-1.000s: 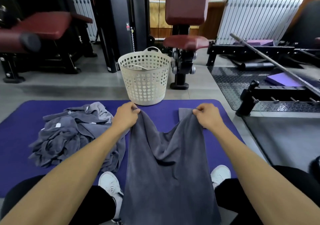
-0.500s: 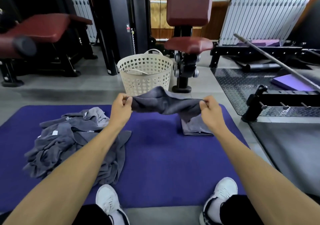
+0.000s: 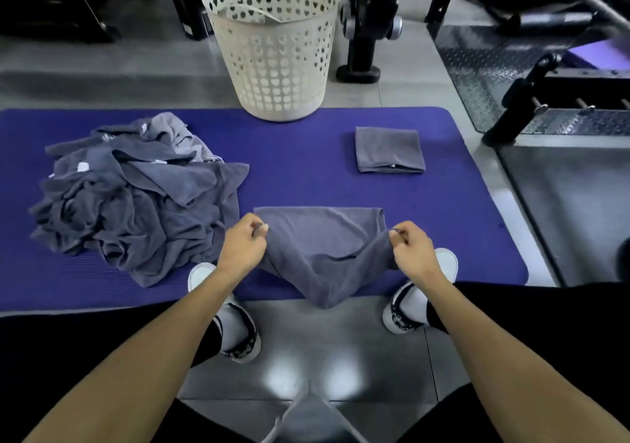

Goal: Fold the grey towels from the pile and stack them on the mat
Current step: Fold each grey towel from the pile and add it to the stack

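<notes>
Half a second ago the grey towel being folded (image 3: 320, 248) was stretched in the air before the basket; it has since come down, its far half flat on the purple foam mat (image 3: 306, 156) and its near part sagging over the mat's edge. The left hand (image 3: 242, 246) and right hand (image 3: 410, 250) each pinch a corner, though the fingertips are hidden by cloth. The crumpled pile of grey towels (image 3: 136, 197) lies left; one folded grey towel (image 3: 389, 150) sits beyond the right hand. The white perforated plastic basket (image 3: 272, 50) has its handle cut off; its contents are unclear.
</notes>
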Demonstrator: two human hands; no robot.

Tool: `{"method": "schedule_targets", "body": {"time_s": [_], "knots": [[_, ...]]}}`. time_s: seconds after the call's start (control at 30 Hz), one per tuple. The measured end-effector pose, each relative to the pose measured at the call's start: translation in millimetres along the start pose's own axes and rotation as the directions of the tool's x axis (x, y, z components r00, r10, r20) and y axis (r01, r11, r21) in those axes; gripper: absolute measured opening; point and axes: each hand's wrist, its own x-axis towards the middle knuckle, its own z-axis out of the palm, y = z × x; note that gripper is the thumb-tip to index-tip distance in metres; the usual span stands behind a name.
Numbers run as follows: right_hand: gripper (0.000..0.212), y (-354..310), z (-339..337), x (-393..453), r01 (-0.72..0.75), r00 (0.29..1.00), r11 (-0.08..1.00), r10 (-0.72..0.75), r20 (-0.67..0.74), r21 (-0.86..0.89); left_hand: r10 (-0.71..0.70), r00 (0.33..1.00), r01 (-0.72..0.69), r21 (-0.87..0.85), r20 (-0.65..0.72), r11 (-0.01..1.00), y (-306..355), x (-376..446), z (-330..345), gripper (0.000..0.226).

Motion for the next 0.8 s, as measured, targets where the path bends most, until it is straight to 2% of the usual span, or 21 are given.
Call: {"method": "schedule_targets", "body": {"time_s": [0.17,0.23,0.3,0.37,0.43,0.53,0.6,0.67,0.73,0.8], "knots": [[0.008,2,7,12,0.033,0.994,0.999,-0.036,0.105,0.029,-0.121,0.969,0.091,0.145,0.217,0.985,-19,12,20,0.022],[0.004,3,10,16,0.028,0.989,0.998,-0.036,0.142,0.062,-0.131,0.949,0.071,0.209,0.287,0.975,-23,12,28,0.019],[0.006,4,12,18,0.017,0.984,0.994,-0.036,0.177,0.104,-0.058,0.951,-0.009,0.212,0.304,0.977,-19,12,37,0.006],[0.011,3,12,19,0.023,0.977,0.989,-0.053,0.205,0.148,0.089,0.941,-0.139,0.133,0.327,0.981,-4,12,49,0.008],[0.011,0,12,22,0.041,0.974,0.984,-0.078,0.213,0.173,0.225,0.894,-0.247,0.007,0.386,0.969,21,10,63,0.017],[0.013,-3,11,27,0.079,0.968,0.981,-0.118,0.221,0.177,0.309,0.812,-0.296,-0.107,0.495,0.949,57,8,85,0.037],[0.013,-3,11,29,0.099,0.965,0.979,-0.138,0.223,0.177,0.343,0.766,-0.305,-0.163,0.543,0.938,68,12,99,0.025],[0.011,2,10,32,0.082,0.963,0.978,-0.127,0.239,0.189,0.335,0.776,-0.258,-0.216,0.534,0.942,68,17,109,0.008],[0.01,14,9,36,0.021,0.943,0.976,-0.093,0.32,0.219,0.301,0.815,-0.184,-0.271,0.495,0.945,62,20,115,0.009],[0.009,29,12,41,0.028,0.898,0.986,-0.096,0.43,0.162,0.28,0.84,-0.138,-0.315,0.465,0.939,58,23,118,0.011]]}}
